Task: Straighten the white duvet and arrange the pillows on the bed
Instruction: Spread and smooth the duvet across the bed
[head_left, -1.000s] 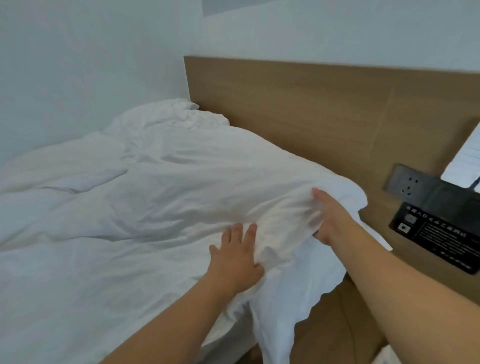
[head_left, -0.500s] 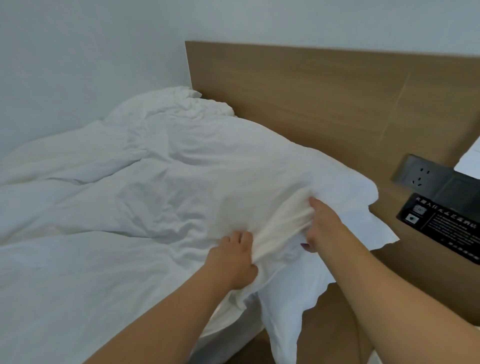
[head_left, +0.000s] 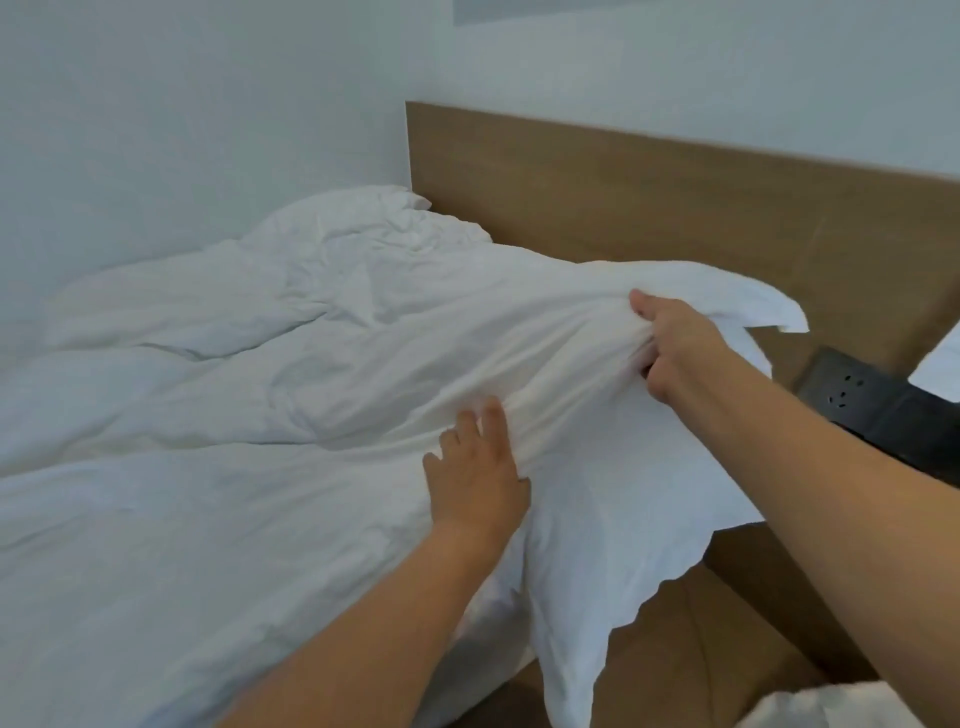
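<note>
A: Item one, lowest in the frame?

B: White cloth (head_left: 810, 706), a scrap at the lower right corner, cut off by the edge. What it was could not be told.

A: Next, the arms.

B: Two bare forearms entered from the bottom. Left hand (head_left: 475, 475) sat at lower centre, palm down on the duvet (head_left: 218, 519), fingers spread and pressing a fold; whether it pinched any cloth could not be told. Right hand (head_left: 675, 345) sat right of centre, higher up, fist clenched around a gathered ridge of the duvet, thumb on top.

A: The duvet itself?

B: White, creased, covering the bed from the left edge of the frame to its centre. A taut band of wrinkles ran between the two hands. Its near corner hung over the bed's side at lower centre, draping toward brown wood (head_left: 675, 649) below. Past the right hand a flap of white cloth stuck out in a point toward the right.

A: Pillows?

B: One rumpled white mound (head_left: 363, 218) in the upper middle, lying against the wall and touching the headboard's left end. Pillow or bunched duvet, it could not be told.

A: Farthest items?

B: Headboard (head_left: 649, 208), brown wood, crossing the upper right. Dark socket panel (head_left: 852, 392) mounted on it at the right edge, partly behind the right forearm. White object (head_left: 940, 358) above that panel, clipped by the frame. Pale wall (head_left: 182, 104) filling the upper left and top.
</note>
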